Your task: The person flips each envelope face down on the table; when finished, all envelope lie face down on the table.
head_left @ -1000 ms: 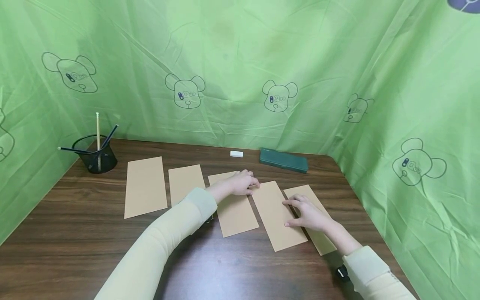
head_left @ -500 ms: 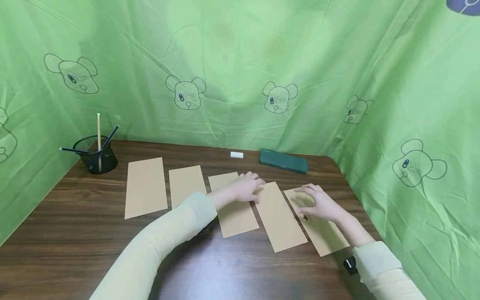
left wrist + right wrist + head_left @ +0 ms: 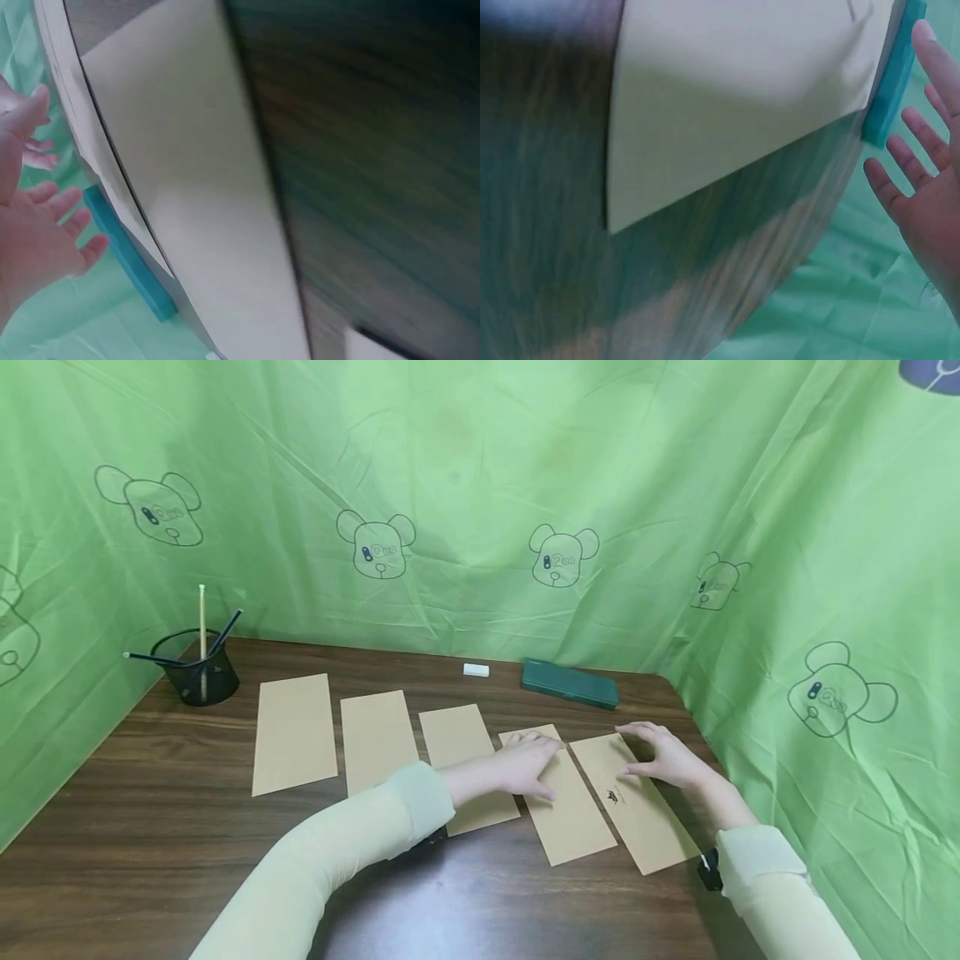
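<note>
Several tan kraft-paper rectangles lie in a slanting row on the brown table (image 3: 172,852). My left hand (image 3: 521,765) is over the upper part of the second tan rectangle from the right (image 3: 573,827), fingers loosely spread. At the row's right end, the last rectangle (image 3: 645,827) bears a small dark crown-like print (image 3: 612,797). My right hand (image 3: 667,758), thumb and fingers apart, is at its upper right edge. In the wrist views, the left hand (image 3: 37,225) and right hand (image 3: 930,150) show extended fingers with nothing gripped.
A black mesh pen cup (image 3: 201,681) with several pencils stands at the back left. Near the rear edge lie a white eraser (image 3: 476,670) and a dark green case (image 3: 570,683). Green cloth (image 3: 450,485) hangs behind and along both sides.
My right hand has moved right and back from the gap between the two rightmost rectangles, uncovering the dark print. My left hand has slid right, from the middle rectangle onto its right-hand neighbour.
</note>
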The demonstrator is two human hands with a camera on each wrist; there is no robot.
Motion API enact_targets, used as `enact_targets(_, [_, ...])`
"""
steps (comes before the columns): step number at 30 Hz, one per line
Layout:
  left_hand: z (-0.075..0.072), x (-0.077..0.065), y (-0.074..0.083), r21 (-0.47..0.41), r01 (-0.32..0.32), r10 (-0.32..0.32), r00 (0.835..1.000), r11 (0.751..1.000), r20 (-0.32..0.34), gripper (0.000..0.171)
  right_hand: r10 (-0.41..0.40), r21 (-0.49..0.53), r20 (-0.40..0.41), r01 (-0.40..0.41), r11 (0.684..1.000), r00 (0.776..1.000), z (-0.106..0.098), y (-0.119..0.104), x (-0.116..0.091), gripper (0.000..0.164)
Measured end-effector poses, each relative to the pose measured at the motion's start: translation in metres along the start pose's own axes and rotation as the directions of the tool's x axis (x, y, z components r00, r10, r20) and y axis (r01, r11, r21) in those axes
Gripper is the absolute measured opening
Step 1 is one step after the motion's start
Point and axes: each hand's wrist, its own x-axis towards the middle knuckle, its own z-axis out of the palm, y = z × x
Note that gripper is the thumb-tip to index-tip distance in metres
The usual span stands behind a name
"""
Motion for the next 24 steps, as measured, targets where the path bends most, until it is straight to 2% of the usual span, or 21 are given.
enact_targets(4, [0.003,0.008,0.004,-0.005,-0.033,0.033,0.999,0.999,0.042,0.09,0.024,-0.015,0.031,-0.023,1.0,0.999,0.001,0.014,0.0,0.076])
enact_targets(8, [0.005,0.016,0.004,0.003,-0.04,0.04,0.996,0.999,0.08,0.092,0.031,-0.016,0.07,-0.03,0.999,0.997,0.003,0.023,0.003,0.079])
enact_targets(16, [0.008,0.031,-0.005,0.011,-0.09,0.088,0.986,0.996,0.14,0.089,0.023,-0.025,0.135,-0.019,1.0,0.991,0.004,0.031,0.012,0.081])
enact_targets(24, [0.005,0.037,-0.001,0.015,-0.099,0.094,0.98,0.995,0.178,0.084,-0.03,0.013,0.144,0.029,1.0,0.989,0.006,0.033,0.015,0.079])
